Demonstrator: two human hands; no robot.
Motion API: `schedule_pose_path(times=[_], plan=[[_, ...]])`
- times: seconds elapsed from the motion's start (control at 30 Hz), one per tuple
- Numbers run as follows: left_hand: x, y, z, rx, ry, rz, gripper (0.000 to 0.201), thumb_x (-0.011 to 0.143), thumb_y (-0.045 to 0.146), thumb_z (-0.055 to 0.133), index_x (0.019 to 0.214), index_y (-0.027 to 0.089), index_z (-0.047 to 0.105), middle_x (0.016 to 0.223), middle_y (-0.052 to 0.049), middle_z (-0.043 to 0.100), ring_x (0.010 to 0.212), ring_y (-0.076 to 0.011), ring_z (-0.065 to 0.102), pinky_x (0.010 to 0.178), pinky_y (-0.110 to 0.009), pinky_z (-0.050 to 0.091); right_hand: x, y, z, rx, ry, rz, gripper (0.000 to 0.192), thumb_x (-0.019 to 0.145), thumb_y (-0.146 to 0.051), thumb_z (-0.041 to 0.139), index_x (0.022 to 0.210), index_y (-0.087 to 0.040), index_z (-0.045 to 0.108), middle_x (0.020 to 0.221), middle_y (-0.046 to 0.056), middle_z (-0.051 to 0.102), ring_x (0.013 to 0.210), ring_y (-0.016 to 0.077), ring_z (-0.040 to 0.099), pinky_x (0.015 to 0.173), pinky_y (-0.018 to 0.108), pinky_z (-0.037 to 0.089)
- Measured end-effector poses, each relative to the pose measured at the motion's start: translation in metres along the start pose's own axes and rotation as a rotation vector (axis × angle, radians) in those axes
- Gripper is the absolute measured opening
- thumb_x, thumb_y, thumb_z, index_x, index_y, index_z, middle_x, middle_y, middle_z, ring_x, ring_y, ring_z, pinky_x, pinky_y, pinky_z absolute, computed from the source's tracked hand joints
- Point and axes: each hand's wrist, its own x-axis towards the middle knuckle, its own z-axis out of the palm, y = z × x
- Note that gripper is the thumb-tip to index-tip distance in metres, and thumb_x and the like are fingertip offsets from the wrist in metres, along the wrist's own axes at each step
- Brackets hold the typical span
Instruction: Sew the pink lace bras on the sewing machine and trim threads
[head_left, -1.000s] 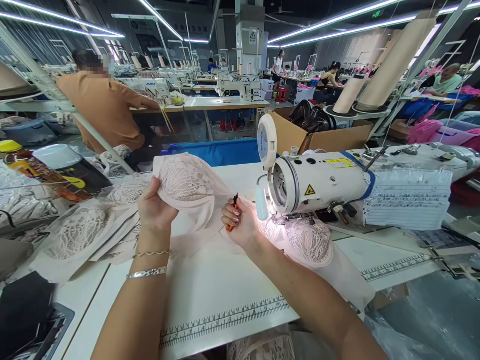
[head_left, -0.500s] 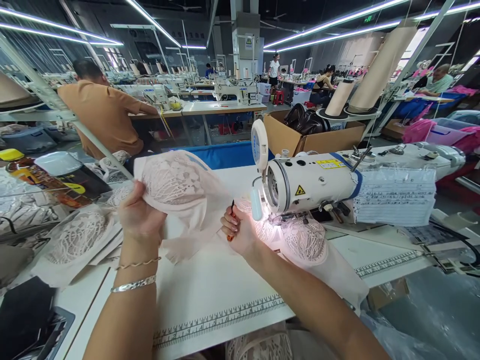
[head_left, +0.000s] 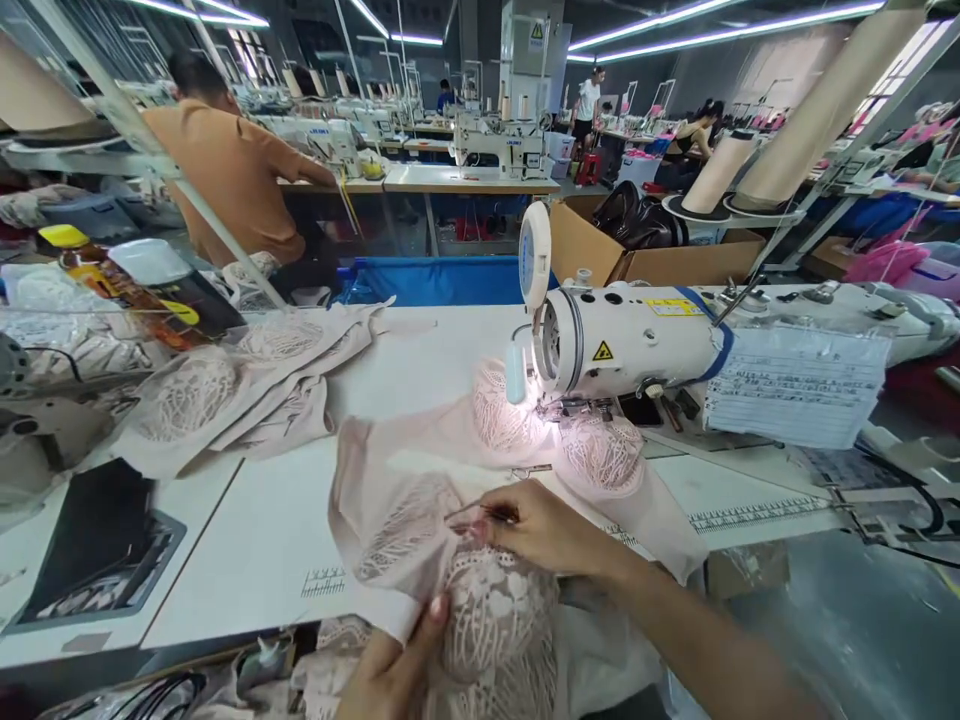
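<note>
No wording is legible; a yellow warning triangle marks the sewing machine [head_left: 637, 345], another the far pillar [head_left: 536, 35].

Large workshop hall, dark ceiling with long strip lights [head_left: 720, 12]. Rows of benches [head_left: 450, 180] with sewing machines [head_left: 499, 150] run back to a grey pillar [head_left: 529, 40]. Grey floor [head_left: 862, 640] at right.
</note>
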Motion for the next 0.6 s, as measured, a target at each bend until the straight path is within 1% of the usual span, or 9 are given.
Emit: schedule_pose_path(times=[0.07,0.13,0.2,0.27,0.33,0.37,0.43,0.5,0.6], plan=[[-0.012,0.011,0.004,0.098,-0.13,-0.029,0.048,0.092,0.052,0.056,0.136,0.034,0.061,0.115,-0.009,0.074,0.108,-0.0324,0.069,0.091,-0.047,0.058,-0.022,0.003,0.006,-0.075,0.085,0.032,0.028,0.088,-0.032,0.064,0.066,-0.017,0.059,0.059,-0.004,0.053,0.057,0.0101,0.045,0.055,0.022,0.03],[-0.017,0.029,-0.009,0.105,-0.377,0.035,0.041,0.088,0.051,0.063,0.123,0.032,0.069,0.111,-0.009,0.075,0.101,-0.0302,0.071,0.087,-0.039,0.06,-0.044,0.007,0.009,-0.135,0.217,0.006,0.014,0.085,-0.017,0.059,0.071,-0.019,0.061,0.064,-0.003,0.059,0.06,0.0114,0.052,0.058,0.022,0.033],[-0.011,0.048,-0.024,-0.057,-0.526,0.121,0.032,0.097,0.048,0.051,0.104,0.027,0.074,0.085,-0.007,0.077,0.076,-0.0224,0.074,0.069,-0.028,0.06,-0.061,0.011,0.012,-0.128,0.299,-0.059,0.017,0.081,-0.007,0.051,0.078,-0.02,0.062,0.07,-0.002,0.065,0.065,0.0122,0.059,0.062,0.021,0.038],[0.008,0.065,-0.028,-0.174,-0.404,0.241,0.043,0.104,0.038,0.033,0.097,0.023,0.072,0.065,-0.004,0.07,0.056,-0.0164,0.067,0.053,-0.023,0.055,-0.074,0.012,0.015,-0.135,0.32,-0.143,0.022,0.077,-0.003,0.047,0.08,-0.021,0.06,0.072,-0.002,0.067,0.065,0.0116,0.061,0.063,0.02,0.04],[0.035,0.081,-0.022,0.049,-0.118,0.392,0.034,0.102,0.023,0.038,0.115,0.023,0.069,0.092,-0.009,0.073,0.083,-0.0196,0.071,0.072,-0.029,0.058,-0.083,0.009,0.018,-0.199,0.316,-0.219,0.023,0.076,-0.002,0.046,0.08,-0.021,0.059,0.072,-0.002,0.068,0.065,0.0118,0.062,0.064,0.021,0.041],[0.049,0.087,-0.019,0.196,-0.116,0.474,0.037,0.099,0.015,0.041,0.122,0.025,0.068,0.115,-0.012,0.07,0.107,-0.0234,0.067,0.086,-0.036,0.057,-0.087,0.006,0.019,-0.23,0.301,-0.247,0.023,0.077,-0.003,0.047,0.08,-0.021,0.059,0.073,-0.002,0.069,0.065,0.0121,0.062,0.065,0.021,0.041],[0.072,0.098,-0.016,0.401,-0.249,0.621,0.035,0.093,0.009,0.05,0.109,0.029,0.074,0.148,-0.009,0.052,0.142,-0.0288,0.041,0.107,-0.048,0.047,-0.096,0.0,0.018,-0.253,0.247,-0.261,0.021,0.081,-0.004,0.048,0.08,-0.022,0.06,0.073,-0.001,0.069,0.066,0.0124,0.063,0.066,0.022,0.042],[0.086,0.105,-0.025,0.476,-0.388,0.703,0.02,0.088,0.014,0.064,0.087,0.028,0.078,0.16,-0.003,0.038,0.151,-0.0316,0.024,0.115,-0.055,0.036,-0.105,-0.006,0.015,-0.22,0.169,-0.257,0.021,0.084,-0.005,0.049,0.078,-0.022,0.06,0.072,-0.002,0.07,0.065,0.0116,0.064,0.067,0.022,0.043],[0.09,0.108,-0.048,0.349,-0.551,0.711,0.016,0.087,0.022,0.07,0.073,0.028,0.075,0.151,0.0,0.051,0.144,-0.0312,0.04,0.119,-0.055,0.03,-0.116,-0.008,0.006,-0.088,0.056,-0.257,0.023,0.087,-0.007,0.048,0.074,-0.022,0.061,0.068,-0.003,0.069,0.062,0.01,0.063,0.067,0.022,0.044]])
